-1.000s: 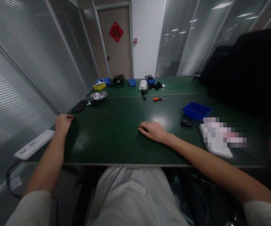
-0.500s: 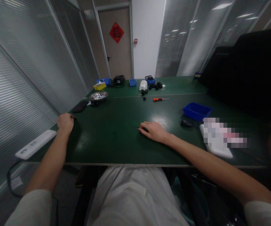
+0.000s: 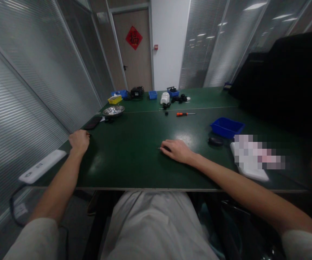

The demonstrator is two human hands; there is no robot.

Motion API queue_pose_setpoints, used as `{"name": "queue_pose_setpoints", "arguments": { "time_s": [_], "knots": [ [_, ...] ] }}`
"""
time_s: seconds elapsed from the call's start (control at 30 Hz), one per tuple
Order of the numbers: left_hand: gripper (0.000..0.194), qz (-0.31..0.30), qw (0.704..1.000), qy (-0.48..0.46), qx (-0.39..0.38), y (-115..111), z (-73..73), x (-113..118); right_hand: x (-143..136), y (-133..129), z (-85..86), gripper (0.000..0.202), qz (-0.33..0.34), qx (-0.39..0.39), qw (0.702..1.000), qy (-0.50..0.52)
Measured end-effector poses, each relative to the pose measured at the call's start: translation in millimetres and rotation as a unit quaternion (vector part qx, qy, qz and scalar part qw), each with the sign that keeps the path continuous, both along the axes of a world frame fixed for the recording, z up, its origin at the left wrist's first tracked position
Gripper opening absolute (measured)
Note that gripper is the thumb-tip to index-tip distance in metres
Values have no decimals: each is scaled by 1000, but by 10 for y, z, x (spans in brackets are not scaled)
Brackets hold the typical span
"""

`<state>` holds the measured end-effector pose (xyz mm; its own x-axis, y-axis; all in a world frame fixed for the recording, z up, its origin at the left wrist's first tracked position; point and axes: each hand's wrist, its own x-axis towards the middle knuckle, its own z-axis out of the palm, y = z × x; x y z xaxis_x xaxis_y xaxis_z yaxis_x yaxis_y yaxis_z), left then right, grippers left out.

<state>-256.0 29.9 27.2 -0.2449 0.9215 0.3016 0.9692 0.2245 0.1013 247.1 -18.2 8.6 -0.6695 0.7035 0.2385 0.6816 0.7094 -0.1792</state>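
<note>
On the left side of the green table [image 3: 129,159], my left hand [image 3: 79,141] is closed, with a small dark bit showing at its fingertips that I cannot make out. Just beyond it lie a dark flat case [image 3: 92,123] and a shallow metal bowl [image 3: 113,111] with small shiny pieces inside. My right hand [image 3: 176,150] rests low over the middle of the table, fingers curled in a pinch. A thin, short metal tip pokes out to the left of those fingers; its kind is too small to tell.
A blue tray [image 3: 227,127], a black computer mouse [image 3: 215,141] and a white pad [image 3: 249,168] lie to the right. An orange-handled screwdriver [image 3: 182,114], a white housing [image 3: 165,98] and small bins are farther back. A white power strip [image 3: 42,167] sits at the left edge.
My left hand has moved slightly to the right, still closed. My right hand stays in nearly the same place.
</note>
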Motion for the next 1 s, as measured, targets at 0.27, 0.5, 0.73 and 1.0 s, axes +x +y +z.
{"name": "queue_pose_setpoints", "arguments": {
  "time_s": [0.27,0.5,0.73,1.0],
  "knots": [
    [28,-331,943,-18,25,-194,36,1509,0,3,-7,28,-16,-6,1000,-4],
    [16,-532,841,-96,-14,-419,-129,2495,2,-7,-18,27,-27,7,1000,-4],
    [19,-517,822,-240,-16,-353,-268,2467,-12,-4,-21,28,-33,8,999,-17],
    [28,-521,808,-271,-42,-314,-319,2460,-15,-5,-20,27,-31,13,999,-26]
  ]
}}
